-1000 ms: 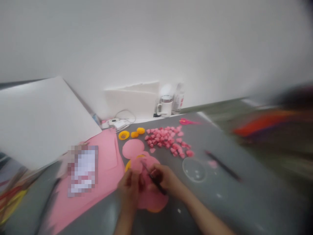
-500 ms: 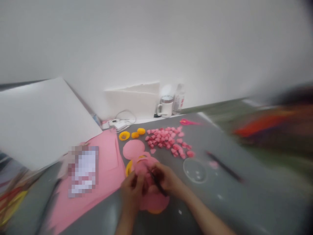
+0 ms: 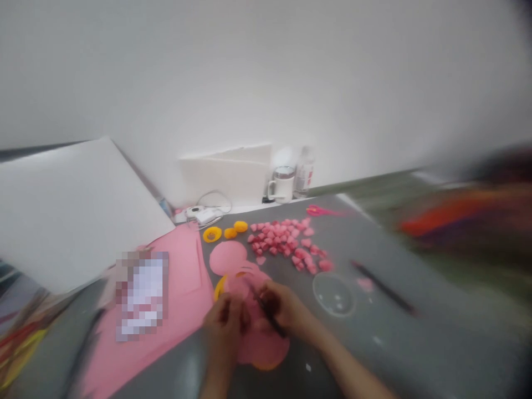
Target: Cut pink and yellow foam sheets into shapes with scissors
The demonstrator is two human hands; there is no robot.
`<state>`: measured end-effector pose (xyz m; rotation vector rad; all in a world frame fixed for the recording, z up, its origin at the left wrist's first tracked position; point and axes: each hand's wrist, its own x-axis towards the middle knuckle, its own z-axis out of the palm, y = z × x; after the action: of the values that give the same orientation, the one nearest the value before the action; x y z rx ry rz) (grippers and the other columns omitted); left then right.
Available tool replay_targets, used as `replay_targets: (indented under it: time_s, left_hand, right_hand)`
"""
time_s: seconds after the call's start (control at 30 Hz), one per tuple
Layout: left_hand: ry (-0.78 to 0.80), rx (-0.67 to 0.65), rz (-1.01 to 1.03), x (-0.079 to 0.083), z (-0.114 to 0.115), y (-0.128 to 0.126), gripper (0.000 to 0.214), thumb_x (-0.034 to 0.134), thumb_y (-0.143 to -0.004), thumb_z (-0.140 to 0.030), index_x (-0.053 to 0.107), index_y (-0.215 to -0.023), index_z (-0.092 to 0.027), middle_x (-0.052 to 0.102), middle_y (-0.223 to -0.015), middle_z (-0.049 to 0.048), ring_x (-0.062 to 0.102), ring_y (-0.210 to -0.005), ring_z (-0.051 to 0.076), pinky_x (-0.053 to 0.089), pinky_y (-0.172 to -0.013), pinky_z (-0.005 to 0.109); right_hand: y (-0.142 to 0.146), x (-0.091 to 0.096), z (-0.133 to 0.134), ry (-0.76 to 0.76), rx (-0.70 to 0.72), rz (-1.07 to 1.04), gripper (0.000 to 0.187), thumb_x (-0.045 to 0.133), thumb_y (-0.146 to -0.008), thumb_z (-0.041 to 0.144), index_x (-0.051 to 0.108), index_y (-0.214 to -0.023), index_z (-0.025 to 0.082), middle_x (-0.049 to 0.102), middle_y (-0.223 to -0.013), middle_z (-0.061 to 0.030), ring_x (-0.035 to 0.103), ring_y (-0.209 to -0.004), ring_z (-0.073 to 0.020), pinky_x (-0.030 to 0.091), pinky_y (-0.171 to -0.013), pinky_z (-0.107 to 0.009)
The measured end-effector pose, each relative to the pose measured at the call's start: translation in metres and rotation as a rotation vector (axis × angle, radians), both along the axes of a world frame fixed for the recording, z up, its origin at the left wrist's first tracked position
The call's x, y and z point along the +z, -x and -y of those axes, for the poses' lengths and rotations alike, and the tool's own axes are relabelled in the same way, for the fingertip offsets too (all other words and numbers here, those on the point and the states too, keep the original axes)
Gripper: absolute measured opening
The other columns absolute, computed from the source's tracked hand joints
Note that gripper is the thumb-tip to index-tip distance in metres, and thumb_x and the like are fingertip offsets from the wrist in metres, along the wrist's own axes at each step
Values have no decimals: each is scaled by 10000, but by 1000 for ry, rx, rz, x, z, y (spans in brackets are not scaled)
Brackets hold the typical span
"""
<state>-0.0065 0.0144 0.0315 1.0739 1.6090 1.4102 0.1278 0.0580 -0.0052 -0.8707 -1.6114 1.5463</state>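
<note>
My left hand is closed, thumb and fingers pinching a pink paper piece. In my right hand, fingers wrap round a slim dark tool; its thin tip reaches the pink paper, and blur hides its exact kind. Beneath both hands lie pink paper rounds with yellow edges showing. A separate pink paper circle rests just beyond them. Farther off is a pile of small folded pink paper pieces.
Yellow rolls and a yellow ring lie beyond the circle. Right are a clear round dish, a dark pen-like stick and pink scissors. Pink sheets cover the left; a mug and bottle stand behind.
The whole view has shifted slightly downward in the frame. Both hands stay at the pink paper, with the dark tool still in my right hand.
</note>
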Motion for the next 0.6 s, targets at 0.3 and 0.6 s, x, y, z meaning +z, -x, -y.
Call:
replay_targets:
  time_s: [0.3, 0.6]
  left_hand:
    - [-28, 83, 33, 0, -1, 0, 421, 508, -803, -450, 430, -486, -185, 436, -400, -46, 394, -372, 79, 311, -380, 189]
    - [-31, 35, -86, -3, 1, 1, 379, 544, -775, -415, 459, -489, -181, 427, -388, -55, 388, -360, 74, 308, -372, 187]
  right_hand:
    - [-4, 5, 1, -58, -31, 63, 301, 744, -607, 327, 529, -764, 187, 461, -521, 74, 381, -463, -76, 272, -415, -194]
    - [3, -4, 2, -51, -75, -33, 337, 716, -661, 394, 500, -818, 190, 427, -552, 69, 365, -474, -75, 275, -420, -194]
